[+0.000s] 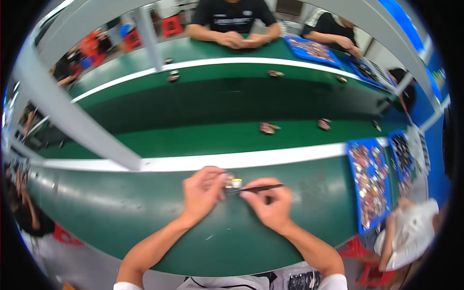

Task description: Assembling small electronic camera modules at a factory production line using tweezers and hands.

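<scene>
A small metallic part [233, 182], shiny with a yellowish glint, sits pinched between the fingertips of the left hand [203, 191] just above the near edge of the green bench [145, 212]. The bench top is smooth and matte, scuffed pale in places, and a white strip [270, 157] runs along its far side. The left hand curls inward, knuckles up, forearm coming in from the lower left; its grip is clenched on the part. The right hand [270, 205] lies just right of it, fingers folded around thin dark tweezers [258, 188], a slim straight tool lying almost level, its tip touching the part and its tail pointing right. The right forearm enters from the lower right.

Beyond the white strip a darker green belt [217, 137] carries small reddish parts [267, 128], well apart from the hands. To the right, a flat blue tray [354, 193] holds a dense scatter of small red and silver pieces. On the far side, another person's clasped hands [241, 40] rest on the far bench, beside a second blue tray [311, 50] of similar pieces further right.
</scene>
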`<state>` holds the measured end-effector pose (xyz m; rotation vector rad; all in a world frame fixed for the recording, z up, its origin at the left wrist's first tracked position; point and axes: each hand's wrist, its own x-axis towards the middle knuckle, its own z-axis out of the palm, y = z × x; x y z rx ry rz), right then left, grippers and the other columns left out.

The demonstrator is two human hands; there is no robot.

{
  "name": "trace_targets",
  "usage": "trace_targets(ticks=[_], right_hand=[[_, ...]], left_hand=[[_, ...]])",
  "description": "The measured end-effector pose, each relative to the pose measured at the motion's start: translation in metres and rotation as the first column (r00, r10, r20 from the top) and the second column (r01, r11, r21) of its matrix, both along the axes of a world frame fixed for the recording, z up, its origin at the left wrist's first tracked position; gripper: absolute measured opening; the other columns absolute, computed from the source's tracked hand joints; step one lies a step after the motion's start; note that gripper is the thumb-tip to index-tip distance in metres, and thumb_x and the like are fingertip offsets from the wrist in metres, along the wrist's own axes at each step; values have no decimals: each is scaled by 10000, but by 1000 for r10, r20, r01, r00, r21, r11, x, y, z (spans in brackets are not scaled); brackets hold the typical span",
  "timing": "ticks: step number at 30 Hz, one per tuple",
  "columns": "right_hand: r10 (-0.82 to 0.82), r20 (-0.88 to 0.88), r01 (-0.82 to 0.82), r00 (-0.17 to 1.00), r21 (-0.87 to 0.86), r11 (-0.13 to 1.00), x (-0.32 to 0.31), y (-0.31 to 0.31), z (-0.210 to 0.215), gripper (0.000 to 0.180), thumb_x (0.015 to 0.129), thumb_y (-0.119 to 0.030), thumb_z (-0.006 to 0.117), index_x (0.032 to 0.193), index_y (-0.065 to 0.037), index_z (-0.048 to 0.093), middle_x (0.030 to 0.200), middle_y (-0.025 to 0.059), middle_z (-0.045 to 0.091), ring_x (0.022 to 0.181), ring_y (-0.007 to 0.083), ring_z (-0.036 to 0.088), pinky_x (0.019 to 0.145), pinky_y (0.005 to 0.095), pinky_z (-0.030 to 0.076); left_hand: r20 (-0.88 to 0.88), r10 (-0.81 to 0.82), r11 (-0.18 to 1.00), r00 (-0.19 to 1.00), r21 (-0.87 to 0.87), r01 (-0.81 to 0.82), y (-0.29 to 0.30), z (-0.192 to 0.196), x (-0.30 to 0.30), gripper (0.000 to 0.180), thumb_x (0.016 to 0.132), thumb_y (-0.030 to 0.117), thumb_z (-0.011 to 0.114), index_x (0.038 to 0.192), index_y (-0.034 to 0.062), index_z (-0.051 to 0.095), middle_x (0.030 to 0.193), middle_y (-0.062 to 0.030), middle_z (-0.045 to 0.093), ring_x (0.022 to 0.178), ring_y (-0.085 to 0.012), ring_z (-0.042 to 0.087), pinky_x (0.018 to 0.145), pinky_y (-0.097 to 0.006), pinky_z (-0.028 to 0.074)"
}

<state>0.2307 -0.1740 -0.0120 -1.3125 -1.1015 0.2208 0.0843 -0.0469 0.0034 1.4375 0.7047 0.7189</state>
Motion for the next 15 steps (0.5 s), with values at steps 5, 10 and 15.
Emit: trace_targets(ticks=[5, 10, 15], right_hand=[[-7, -261, -18, 965, -93, 995, 2, 4, 15, 175, 824, 46, 801, 930, -2, 670, 821, 26, 713, 526, -10, 469, 478, 175, 335], [-4, -169, -14, 986, -108, 994, 8, 7, 12, 182, 820, 47, 802, 944, 1, 677, 822, 29, 709, 512, -9, 462, 466, 183, 325], [-7, -129, -11, 992, -144, 990, 6, 6, 14, 184, 812, 41, 812, 939, -2, 685, 806, 24, 700, 495, -6, 456, 464, 186, 320]], left_hand=[[4, -29, 998, 1000, 49, 29, 5, 1, -4, 151, 964, 35, 682, 1084, -54, 666, 846, -89, 730, 580, -81, 634, 445, -210, 438], [27, -4, 983, 1000, 182, -1, 4, -5, 0, 141, 962, 32, 685, 1070, -58, 677, 811, -74, 731, 571, -53, 611, 446, -211, 444], [2, -30, 972, 1000, 234, 29, 3, -5, 1, 141, 956, 36, 697, 1060, -58, 682, 758, -60, 712, 548, -39, 587, 443, -212, 444]])
